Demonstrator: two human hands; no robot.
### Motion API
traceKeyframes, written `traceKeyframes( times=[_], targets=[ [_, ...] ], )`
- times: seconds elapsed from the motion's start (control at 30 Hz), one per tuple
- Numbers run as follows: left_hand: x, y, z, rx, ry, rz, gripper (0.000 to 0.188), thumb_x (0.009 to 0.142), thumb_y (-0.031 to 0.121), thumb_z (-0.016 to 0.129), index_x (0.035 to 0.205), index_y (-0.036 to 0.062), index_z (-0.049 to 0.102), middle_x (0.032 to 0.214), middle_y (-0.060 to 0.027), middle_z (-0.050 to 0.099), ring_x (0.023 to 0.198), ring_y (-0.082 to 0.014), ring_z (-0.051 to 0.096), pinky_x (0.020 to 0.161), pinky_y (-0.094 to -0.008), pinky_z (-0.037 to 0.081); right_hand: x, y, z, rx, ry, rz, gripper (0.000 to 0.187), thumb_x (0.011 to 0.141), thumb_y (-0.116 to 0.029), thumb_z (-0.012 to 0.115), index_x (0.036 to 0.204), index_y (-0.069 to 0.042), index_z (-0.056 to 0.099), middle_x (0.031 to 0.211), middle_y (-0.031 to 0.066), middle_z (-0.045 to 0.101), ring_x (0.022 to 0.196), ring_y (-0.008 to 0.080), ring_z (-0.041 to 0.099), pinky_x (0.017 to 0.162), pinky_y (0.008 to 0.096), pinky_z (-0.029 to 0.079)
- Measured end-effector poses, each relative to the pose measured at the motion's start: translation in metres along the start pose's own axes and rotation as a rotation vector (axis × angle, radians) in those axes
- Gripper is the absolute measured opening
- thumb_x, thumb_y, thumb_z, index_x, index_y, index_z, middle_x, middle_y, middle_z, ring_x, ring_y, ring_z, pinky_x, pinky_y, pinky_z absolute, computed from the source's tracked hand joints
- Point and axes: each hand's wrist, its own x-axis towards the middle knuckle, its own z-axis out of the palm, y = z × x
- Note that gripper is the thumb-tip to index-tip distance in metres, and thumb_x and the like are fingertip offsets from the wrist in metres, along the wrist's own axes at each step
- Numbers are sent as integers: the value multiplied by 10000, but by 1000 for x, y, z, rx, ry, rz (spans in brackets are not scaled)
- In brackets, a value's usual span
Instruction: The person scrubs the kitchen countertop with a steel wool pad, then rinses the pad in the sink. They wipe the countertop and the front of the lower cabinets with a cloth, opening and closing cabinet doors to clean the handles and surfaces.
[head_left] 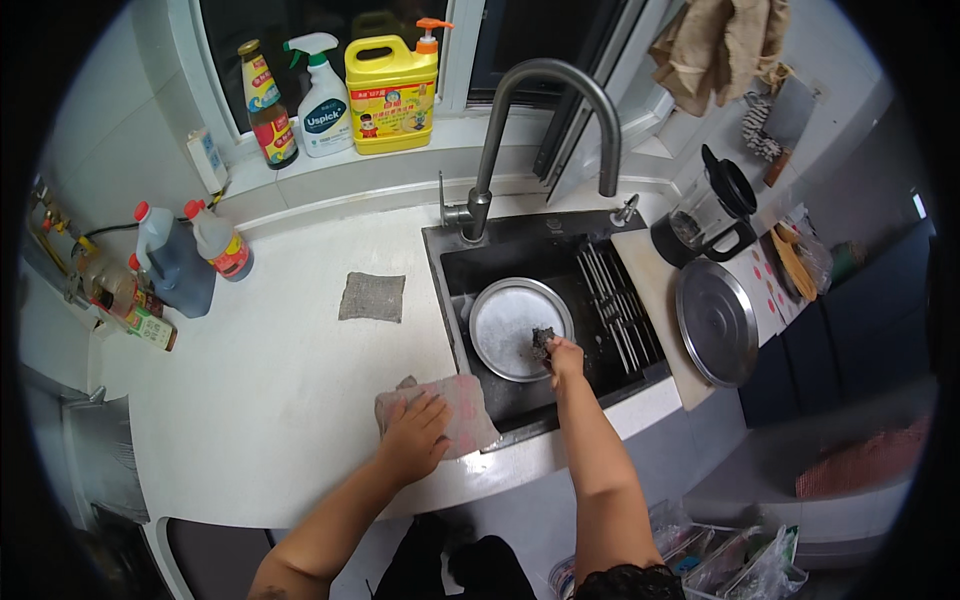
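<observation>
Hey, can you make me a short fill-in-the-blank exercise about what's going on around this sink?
1. The left hand rests palm ____ on a pink-patterned cloth.
2. The right hand holds a dark scrubber at the round metal pan inside the ____.
3. The jug with the orange pump is coloured ____.
4. The blender stands to the ____ of the faucet.

Missing words: down; sink; yellow; right.

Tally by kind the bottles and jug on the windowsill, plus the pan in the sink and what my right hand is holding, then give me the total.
Bottles: 2, a dark one and a white spray bottle
Jug, yellow: 1
Pan: 1
Scrubber in the right hand: 1
Total: 5
</observation>
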Motion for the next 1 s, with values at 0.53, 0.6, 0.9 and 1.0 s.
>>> traceKeyframes(
  times=[0.53, 0.6, 0.9, 1.0],
  targets=[
    [60, -13, 10, -54, 187, -203, 520, 798, 169, 708, 1287, 60, 567, 1346, -139, 568, 1288, -344, 501, 1055, -560, 358, 114, 41, 45, -1277, -319, -487, 230, 780, -78, 594, 950, -93, 748, 958, 202, 701, 902, 376, 680, 846, 436, 536],
    [71, -4, 14, -100, 225, -238, 518, 801, 150, 710, 1290, 59, 569, 1348, -138, 569, 1296, -339, 497, 1063, -545, 358, 119, 34, 44, -1254, -231, -457, 233, 776, -96, 609, 959, -125, 751, 955, 188, 704, 901, 383, 676, 850, 438, 535],
    [112, 24, 45, -465, 253, -501, 488, 848, 154, 699, 1309, 52, 575, 1307, -147, 602, 1226, -330, 558, 1015, -405, 432, 129, 60, 48, -1323, -360, -345, 194, 818, -123, 625, 955, -43, 736, 969, 219, 707, 928, 344, 690, 828, 422, 540],
    [135, 22, 65, -732, 246, -848, 508, 894, 160, 638, 1375, 41, 522, 1301, -168, 605, 1185, -282, 587, 968, -341, 454, 106, 49, 40, -700, -579, -58, 118, 868, -104, 625, 951, -59, 695, 914, 125, 703, 842, 268, 679, 796, 432, 563]
  ],
)
